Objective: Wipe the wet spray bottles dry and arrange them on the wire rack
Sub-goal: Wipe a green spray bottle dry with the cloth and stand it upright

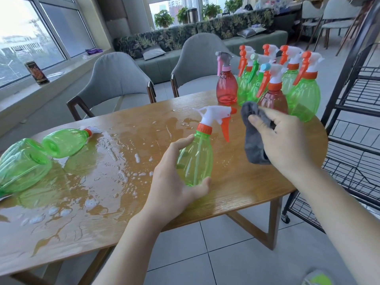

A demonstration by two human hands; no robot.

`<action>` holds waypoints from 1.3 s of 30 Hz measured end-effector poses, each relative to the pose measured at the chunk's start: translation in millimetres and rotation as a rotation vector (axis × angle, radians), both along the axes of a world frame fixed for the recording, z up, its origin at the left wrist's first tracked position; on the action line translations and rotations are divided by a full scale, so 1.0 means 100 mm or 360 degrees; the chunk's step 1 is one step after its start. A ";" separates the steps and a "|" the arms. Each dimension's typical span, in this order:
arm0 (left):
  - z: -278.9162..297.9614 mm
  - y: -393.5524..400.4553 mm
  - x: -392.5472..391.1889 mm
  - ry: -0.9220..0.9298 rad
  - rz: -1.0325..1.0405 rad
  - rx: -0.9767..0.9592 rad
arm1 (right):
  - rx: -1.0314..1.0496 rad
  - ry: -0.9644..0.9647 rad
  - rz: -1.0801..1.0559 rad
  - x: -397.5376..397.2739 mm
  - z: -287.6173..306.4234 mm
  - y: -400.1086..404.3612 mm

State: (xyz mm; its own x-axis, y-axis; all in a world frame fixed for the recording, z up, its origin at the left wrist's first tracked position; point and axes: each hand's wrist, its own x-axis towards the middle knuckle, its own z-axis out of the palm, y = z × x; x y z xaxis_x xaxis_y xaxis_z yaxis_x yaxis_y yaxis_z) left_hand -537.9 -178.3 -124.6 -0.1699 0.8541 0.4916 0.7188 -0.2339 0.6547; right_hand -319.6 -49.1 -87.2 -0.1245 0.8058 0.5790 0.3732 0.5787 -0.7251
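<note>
My left hand (174, 182) grips a green spray bottle (197, 159) with a white and orange trigger head, held upright above the wooden table (127, 153). My right hand (287, 140) holds a bunched grey cloth (254, 138) just right of that bottle, not touching it. Two green bottles (63, 142) (22, 165) lie on their sides at the table's left, in a spread of water. Several upright bottles (302, 95), green and red, stand grouped at the table's far right corner. The black wire rack (357, 128) stands to the right of the table, its shelves bare where visible.
Puddles and droplets cover the left and middle of the tabletop. Two grey chairs (121, 79) stand behind the table. A dark can (37, 73) sits on the window ledge. A sofa bench and plants line the back wall.
</note>
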 end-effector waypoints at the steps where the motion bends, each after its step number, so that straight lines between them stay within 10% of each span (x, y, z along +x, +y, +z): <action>1: 0.00 0.00 -0.02 0.0052 -0.0023 0.0006 | 0.0008 0.0041 -0.0017 0.01 0.04 0.03; 17: 0.05 0.03 0.14 0.0747 0.0073 0.0064 | 0.0109 -0.0147 0.0207 -0.24 0.17 -0.18; 29: 0.02 0.02 0.11 0.0425 0.0191 0.0033 | -0.0346 0.0688 0.0317 -0.22 0.10 -0.14; 39: -0.03 0.05 0.18 0.0202 0.0238 -0.0029 | -0.0823 0.0552 0.0377 -0.50 -0.15 -0.20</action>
State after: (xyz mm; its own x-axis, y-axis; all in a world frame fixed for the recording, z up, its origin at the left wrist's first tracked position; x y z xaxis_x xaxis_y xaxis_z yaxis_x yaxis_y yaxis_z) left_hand -520.1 -173.1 -127.2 -0.2335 0.8329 0.5017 0.8216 -0.1070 0.5600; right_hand -369.1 -68.9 -102.2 -0.2084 0.9642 0.1637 -0.0263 0.1618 -0.9865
